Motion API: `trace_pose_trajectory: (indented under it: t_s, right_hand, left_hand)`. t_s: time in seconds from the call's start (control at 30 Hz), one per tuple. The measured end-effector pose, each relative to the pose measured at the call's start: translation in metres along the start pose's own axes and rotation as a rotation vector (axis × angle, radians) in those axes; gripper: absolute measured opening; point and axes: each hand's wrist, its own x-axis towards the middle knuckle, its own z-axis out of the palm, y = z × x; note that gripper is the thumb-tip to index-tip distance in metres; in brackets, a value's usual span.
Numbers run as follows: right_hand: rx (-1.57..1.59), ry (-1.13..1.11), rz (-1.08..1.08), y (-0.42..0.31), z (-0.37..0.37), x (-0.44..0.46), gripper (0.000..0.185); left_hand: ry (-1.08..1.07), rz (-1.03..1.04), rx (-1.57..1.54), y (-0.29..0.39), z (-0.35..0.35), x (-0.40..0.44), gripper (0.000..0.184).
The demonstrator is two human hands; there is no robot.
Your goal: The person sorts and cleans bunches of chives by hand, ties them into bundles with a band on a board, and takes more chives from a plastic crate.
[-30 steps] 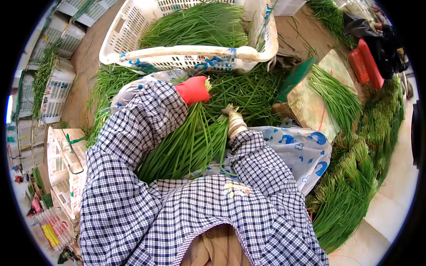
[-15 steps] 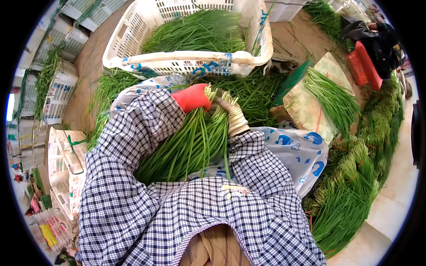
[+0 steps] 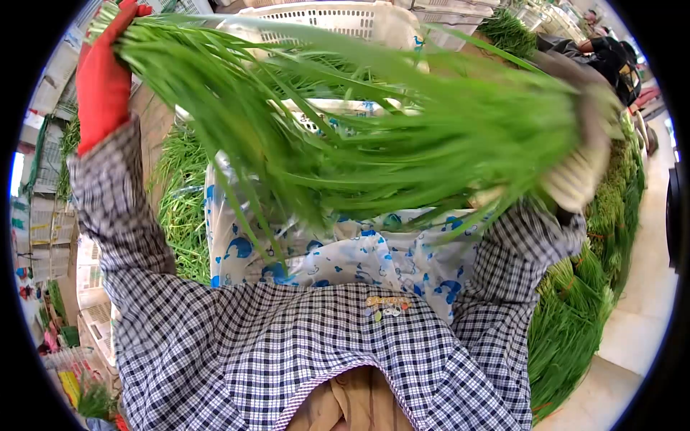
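My left hand (image 3: 106,90), in a red glove, is raised at the upper left. It is closed around the pale stem ends of a bunch of Chinese chives (image 3: 183,82), whose long green leaves trail to the right. Out at the right, my right hand (image 3: 577,174) wears a pale striped glove and is blurred by motion. A second bunch of chives (image 3: 460,140) is gripped there, its leaves sweeping left across the other bunch. Where the leaves overlap, I cannot separate the two bunches. Below them, a plastic sheet with blue prints (image 3: 359,255) covers my lap.
A white slotted crate (image 3: 330,21) holding chives stands ahead, partly hidden by the raised leaves. Loose chives (image 3: 180,208) lie at my left. Tied bundles (image 3: 575,309) are heaped along the right. White crates (image 3: 50,208) line the far left, and a person in dark clothes (image 3: 611,65) is at the upper right.
My hands were close together over my lap with the chives hanging down. They have swung far apart, left hand up and left, right hand to the right, spreading the chives between them.
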Motion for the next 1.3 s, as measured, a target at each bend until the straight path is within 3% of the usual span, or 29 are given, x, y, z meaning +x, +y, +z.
trace_pose_trajectory:
  t_s: [0.07,0.1,0.13,0.17,0.2,0.23,0.27,0.33,0.53,0.7,0.8,0.9,1.0,1.1,1.2,1.27,1.3]
  right_hand:
    - [-0.625,0.141,-0.294,0.054,-0.015,0.033,0.015]
    - [-0.205,0.214,-0.192,0.05,0.011,0.024,0.011]
    - [-0.143,0.185,-0.247,0.039,0.021,0.021,0.011]
    - [-0.024,0.089,-0.243,0.03,0.028,0.022,0.011]
    - [0.098,-0.007,-0.229,0.021,0.033,0.019,0.011]
    - [-0.245,0.044,-0.218,0.012,0.036,0.024,0.014]
    - [-0.384,0.058,-0.236,0.012,0.039,0.027,0.014]
    - [-0.388,0.026,-0.246,0.024,0.051,0.023,0.015]
    - [0.133,-0.286,0.006,0.072,0.145,-0.002,0.016]
    - [0.816,-0.593,0.341,0.084,0.226,-0.022,0.018]
    - [1.118,-0.624,0.518,0.093,0.245,-0.038,0.019]
    - [1.158,-0.459,0.641,0.119,0.225,-0.059,0.02]
    - [0.954,-0.153,0.67,0.152,0.171,-0.092,0.028]
    - [0.893,0.087,0.804,0.193,0.116,-0.133,0.043]
    - [0.762,0.193,0.745,0.207,0.08,-0.158,0.049]
    - [0.744,0.342,0.839,0.196,0.075,-0.163,0.052]
    - [0.746,0.347,0.847,0.195,0.073,-0.165,0.052]
  left_hand:
    - [-0.246,0.247,0.537,-0.034,-0.047,0.03,0.042]
    - [-0.219,0.239,0.204,0.0,-0.011,-0.001,0.042]
    - [-0.262,0.278,-0.111,-0.004,-0.027,-0.005,0.046]
    - [-0.197,0.175,-0.21,0.009,-0.023,-0.005,0.045]
    - [-0.149,0.22,-0.051,0.034,-0.014,-0.011,0.046]
    - [-0.095,0.26,0.114,0.059,-0.005,-0.017,0.047]
    - [-0.037,0.291,0.275,0.084,0.004,-0.023,0.048]
    - [-0.045,0.346,0.324,0.09,0.002,-0.027,0.05]
    - [-0.182,0.195,0.14,0.052,-0.012,-0.034,0.057]
    - [-0.33,-0.171,-0.2,0.017,-0.015,-0.061,0.063]
    - [-0.438,-0.451,-0.474,-0.001,-0.002,-0.084,0.066]
    - [-0.519,-0.723,-0.736,-0.019,0.016,-0.11,0.07]
    - [-0.596,-0.956,-0.926,-0.053,0.048,-0.141,0.074]
    - [-0.571,-1.128,-0.815,-0.115,0.093,-0.186,0.075]
    - [-0.551,-0.984,-0.829,-0.151,0.143,-0.232,0.075]
    - [-0.606,-0.962,-0.76,-0.149,0.143,-0.236,0.083]
    - [-0.76,-0.894,-0.56,-0.145,0.132,-0.233,0.088]
